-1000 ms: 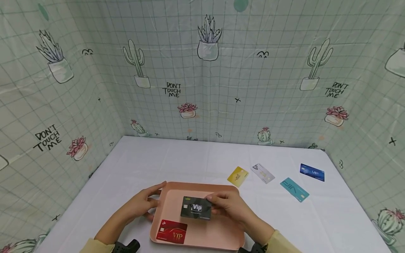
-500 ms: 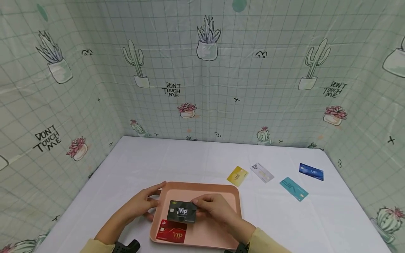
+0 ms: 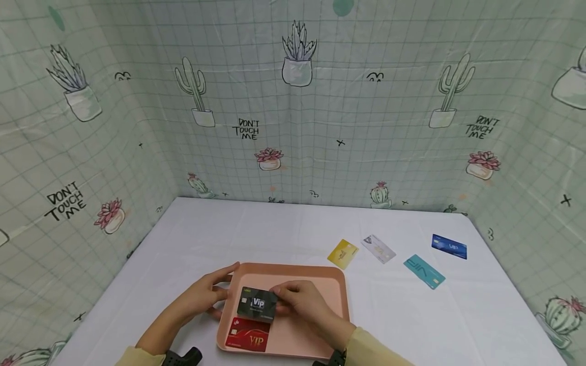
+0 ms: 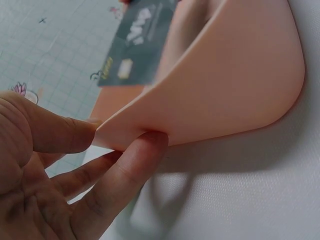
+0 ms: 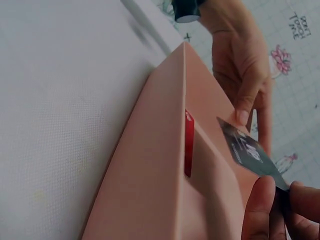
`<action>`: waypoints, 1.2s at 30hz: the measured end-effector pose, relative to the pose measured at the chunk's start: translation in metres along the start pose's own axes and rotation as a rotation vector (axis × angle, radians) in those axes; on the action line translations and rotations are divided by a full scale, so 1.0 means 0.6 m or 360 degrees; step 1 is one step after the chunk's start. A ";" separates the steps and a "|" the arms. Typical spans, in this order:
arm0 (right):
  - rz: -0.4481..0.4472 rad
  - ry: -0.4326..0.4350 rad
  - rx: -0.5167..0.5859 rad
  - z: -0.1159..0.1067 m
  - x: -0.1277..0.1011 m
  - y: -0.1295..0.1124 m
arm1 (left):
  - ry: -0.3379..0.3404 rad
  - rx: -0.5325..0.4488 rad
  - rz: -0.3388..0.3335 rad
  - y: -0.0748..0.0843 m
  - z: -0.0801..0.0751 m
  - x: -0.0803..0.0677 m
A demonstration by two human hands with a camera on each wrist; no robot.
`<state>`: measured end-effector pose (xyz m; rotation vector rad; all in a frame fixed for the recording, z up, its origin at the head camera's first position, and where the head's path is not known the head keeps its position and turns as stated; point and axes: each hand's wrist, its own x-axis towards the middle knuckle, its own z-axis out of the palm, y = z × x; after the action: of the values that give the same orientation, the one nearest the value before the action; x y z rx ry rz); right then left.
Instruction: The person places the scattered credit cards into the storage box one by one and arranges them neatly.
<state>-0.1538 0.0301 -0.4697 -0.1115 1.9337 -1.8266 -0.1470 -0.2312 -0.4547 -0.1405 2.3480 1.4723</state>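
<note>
A dark VIP card [image 3: 257, 304] hangs tilted over the pink tray [image 3: 311, 338], its right edge pinched between the thumb and fingers of my right hand [image 3: 302, 302]. Close in front of it, a red VIP card [image 3: 247, 334] lies in the tray's near left corner. My left hand [image 3: 201, 295] holds the tray's left side, fingers spread along the outer wall and far corner. In the left wrist view a fingertip [image 4: 155, 142] presses the outside of the tray wall. The right wrist view shows the dark card [image 5: 247, 147] above the tray floor, with space beneath it.
On the white table [image 3: 256, 229], beyond the tray to the right, lie a yellow card [image 3: 343, 254], a silver-white card [image 3: 378, 249], a teal card [image 3: 424, 272] and a blue card [image 3: 449, 246]. A patterned cloth [image 3: 316, 117] surrounds the table at the back and sides.
My right hand has carried the dark card leftward over the tray, to just behind the red card. The left hand has stayed at the tray's left side.
</note>
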 end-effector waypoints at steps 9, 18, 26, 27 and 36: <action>-0.0043 0.0023 -0.0092 0.012 0.012 0.016 | -0.0008 -0.0009 -0.0010 0.001 0.000 -0.002; -0.0082 0.0042 -0.0126 0.016 0.023 0.018 | 0.0007 0.0012 0.0000 0.001 0.002 -0.001; -0.0126 0.0085 -0.0217 0.022 0.030 0.016 | -0.0038 0.0004 0.0029 -0.002 -0.001 0.000; -0.0155 0.0090 -0.0247 0.023 0.030 0.016 | -0.0054 -0.0001 0.0042 -0.003 -0.002 0.000; -0.0470 0.0140 -0.0725 0.030 0.032 0.021 | -0.0152 -0.0044 0.0093 -0.008 -0.008 -0.002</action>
<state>-0.1605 0.0078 -0.4869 -0.4948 2.4754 -1.5426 -0.1456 -0.2377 -0.4568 -0.0086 2.2746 1.5047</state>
